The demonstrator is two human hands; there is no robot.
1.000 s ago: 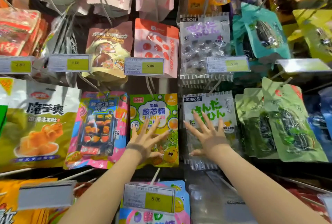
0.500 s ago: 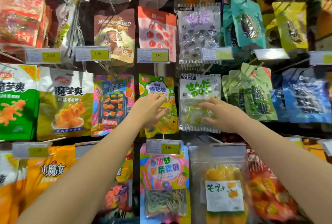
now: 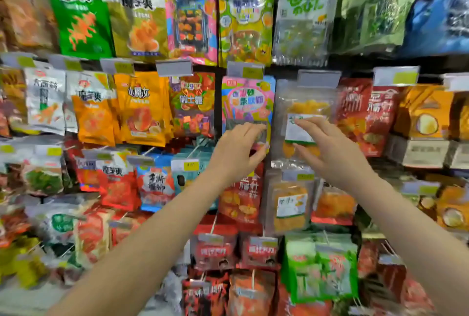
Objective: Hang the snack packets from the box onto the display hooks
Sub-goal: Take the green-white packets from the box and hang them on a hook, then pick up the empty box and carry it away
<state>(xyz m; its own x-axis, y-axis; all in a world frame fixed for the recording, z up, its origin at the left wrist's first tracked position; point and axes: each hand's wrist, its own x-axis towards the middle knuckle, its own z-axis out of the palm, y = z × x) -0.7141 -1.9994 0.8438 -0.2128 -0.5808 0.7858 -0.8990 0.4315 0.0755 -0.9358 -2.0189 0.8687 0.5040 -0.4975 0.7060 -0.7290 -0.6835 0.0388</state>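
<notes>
Snack packets hang in rows on display hooks across the whole head view, which is blurred. My left hand (image 3: 238,151) is raised in front of the lower part of a blue and pink candy packet (image 3: 247,97), its fingers loosely curved with nothing in them. My right hand (image 3: 327,148) has its fingers spread over the white label of a clear packet of yellow dried fruit (image 3: 304,107). Both packets hang on their hooks. No box is in view.
Price tags (image 3: 245,69) stick out on hook ends above each packet. Orange packets (image 3: 142,107) hang to the left and red ones (image 3: 365,112) to the right. More rows hang above and below, among them a green packet (image 3: 319,267) at the lower right.
The view and both hands have dropped one row. The hands left the yellow-green candy packet and the clear green-lettered packet and are now at the two packets below them.
</notes>
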